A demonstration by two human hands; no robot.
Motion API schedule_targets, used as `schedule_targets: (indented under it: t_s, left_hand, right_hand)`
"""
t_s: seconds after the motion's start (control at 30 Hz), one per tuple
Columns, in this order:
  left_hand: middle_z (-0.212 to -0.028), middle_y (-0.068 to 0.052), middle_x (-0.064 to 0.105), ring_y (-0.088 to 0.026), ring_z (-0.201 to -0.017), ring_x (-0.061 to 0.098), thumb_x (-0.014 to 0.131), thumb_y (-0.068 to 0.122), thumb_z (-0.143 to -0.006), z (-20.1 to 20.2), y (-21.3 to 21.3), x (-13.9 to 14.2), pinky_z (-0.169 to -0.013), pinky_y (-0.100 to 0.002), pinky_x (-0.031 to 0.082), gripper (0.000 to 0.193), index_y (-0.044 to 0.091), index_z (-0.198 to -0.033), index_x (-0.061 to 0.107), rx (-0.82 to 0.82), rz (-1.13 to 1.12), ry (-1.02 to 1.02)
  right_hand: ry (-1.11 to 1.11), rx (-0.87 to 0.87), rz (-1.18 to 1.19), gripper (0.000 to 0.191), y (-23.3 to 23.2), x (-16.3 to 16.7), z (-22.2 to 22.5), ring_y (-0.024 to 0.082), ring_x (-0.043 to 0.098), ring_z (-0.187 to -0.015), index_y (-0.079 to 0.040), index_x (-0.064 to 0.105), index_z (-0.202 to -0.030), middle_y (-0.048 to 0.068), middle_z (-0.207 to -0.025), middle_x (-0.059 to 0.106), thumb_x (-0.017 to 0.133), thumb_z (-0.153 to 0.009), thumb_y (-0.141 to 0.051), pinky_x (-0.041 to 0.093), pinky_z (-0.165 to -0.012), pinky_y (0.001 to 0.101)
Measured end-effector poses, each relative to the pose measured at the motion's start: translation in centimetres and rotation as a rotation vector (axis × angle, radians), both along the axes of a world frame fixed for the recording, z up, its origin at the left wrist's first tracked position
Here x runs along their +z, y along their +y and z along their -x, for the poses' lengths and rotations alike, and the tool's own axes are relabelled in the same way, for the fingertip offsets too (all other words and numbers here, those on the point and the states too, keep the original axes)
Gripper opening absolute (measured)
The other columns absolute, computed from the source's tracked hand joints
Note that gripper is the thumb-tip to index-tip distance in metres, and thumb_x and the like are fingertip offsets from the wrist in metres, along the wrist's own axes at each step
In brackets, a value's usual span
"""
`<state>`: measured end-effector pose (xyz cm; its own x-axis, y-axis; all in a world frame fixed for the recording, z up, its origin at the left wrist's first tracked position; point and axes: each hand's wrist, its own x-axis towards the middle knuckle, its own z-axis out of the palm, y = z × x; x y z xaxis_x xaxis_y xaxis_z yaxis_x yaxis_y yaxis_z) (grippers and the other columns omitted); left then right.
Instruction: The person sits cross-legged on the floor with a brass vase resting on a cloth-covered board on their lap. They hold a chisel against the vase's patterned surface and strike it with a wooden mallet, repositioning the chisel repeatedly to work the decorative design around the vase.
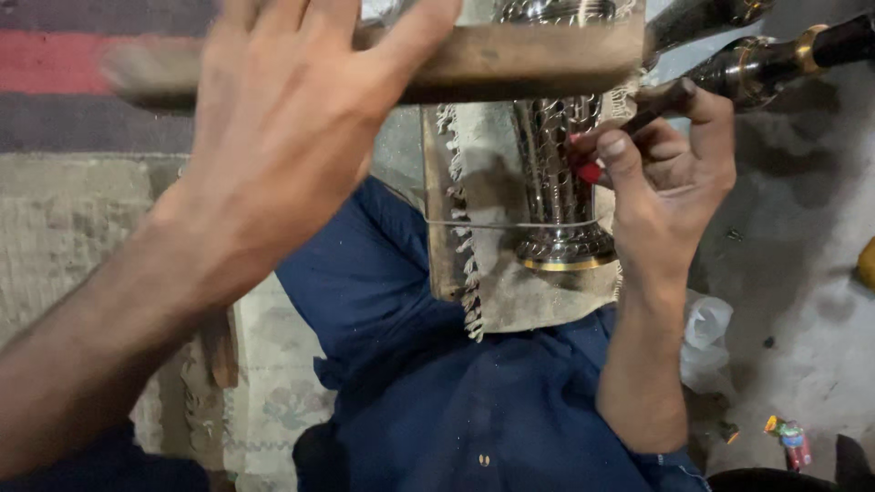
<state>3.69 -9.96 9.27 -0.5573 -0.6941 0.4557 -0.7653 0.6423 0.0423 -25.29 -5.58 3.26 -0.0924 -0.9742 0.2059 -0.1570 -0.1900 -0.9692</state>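
Note:
My left hand [292,128] is raised close to the camera and gripping a blurred wooden block [510,59] held crosswise like a mallet. My right hand [670,178] pinches a thin dark tool with a red grip [638,123] against an ornate silver metal vase [556,182] with a gold-banded foot. The vase lies on a fringed beige cloth [474,210] over a wooden board [442,246] resting on my lap in dark blue clothing.
Other dark polished metal pieces with gold rings [775,55] lie at the top right. A grey concrete floor [802,273] holds a crumpled plastic bag [706,333] and a small colourful wrapper [791,437]. A patterned mat [73,228] and striped rug lie on the left.

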Motion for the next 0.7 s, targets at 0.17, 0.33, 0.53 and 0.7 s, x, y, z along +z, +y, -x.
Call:
schedule_targets:
  t_s: [0.17,0.33,0.53,0.7]
  left_hand:
    - [-0.12,-0.019,0.065,-0.04,-0.104,0.068,0.071,-0.003,-0.086,-0.4,0.2,-0.8,-0.086,-0.05,0.055,0.076,0.012,-0.152,0.038,-0.168,-0.344,0.313]
    - [-0.119,-0.019,0.068,-0.04,-0.102,0.07,0.072,-0.001,-0.089,0.1,-0.3,-2.3,-0.084,-0.049,0.055,0.074,0.014,-0.154,0.039,-0.119,-0.502,0.363]
    - [-0.118,-0.019,0.064,-0.042,-0.109,0.066,0.072,-0.002,-0.087,0.1,-1.3,-1.3,-0.086,-0.05,0.054,0.076,0.014,-0.153,0.038,-0.169,-0.395,0.322]
    - [-0.127,-0.026,0.061,-0.045,-0.112,0.062,0.075,0.0,-0.091,0.8,-2.4,-0.3,-0.088,-0.05,0.053,0.072,0.005,-0.15,0.034,-0.258,-0.358,0.431]
  right_hand:
    - [0.116,0.06,0.013,0.04,0.1,0.1,0.2,0.02,0.073,-0.089,0.003,0.049,-0.139,0.017,-0.103,0.073,0.065,-0.104,0.012,0.063,-0.077,0.0292]
    - [0.084,-0.013,0.036,0.031,0.1,-0.7,0.0,0.023,0.077,-0.098,0.004,0.049,-0.132,0.015,-0.101,0.072,0.065,-0.106,0.011,0.065,-0.079,0.0291]
    - [0.123,-0.045,0.07,0.036,0.5,-0.9,-0.2,0.021,0.074,-0.096,0.004,0.048,-0.133,0.014,-0.113,0.066,0.068,-0.105,0.014,0.064,-0.085,0.0283]
    - [0.19,-0.051,0.114,0.035,0.5,-1.5,0.0,0.021,0.074,-0.104,0.004,0.049,-0.134,0.014,-0.117,0.062,0.068,-0.106,0.014,0.066,-0.091,0.0303]
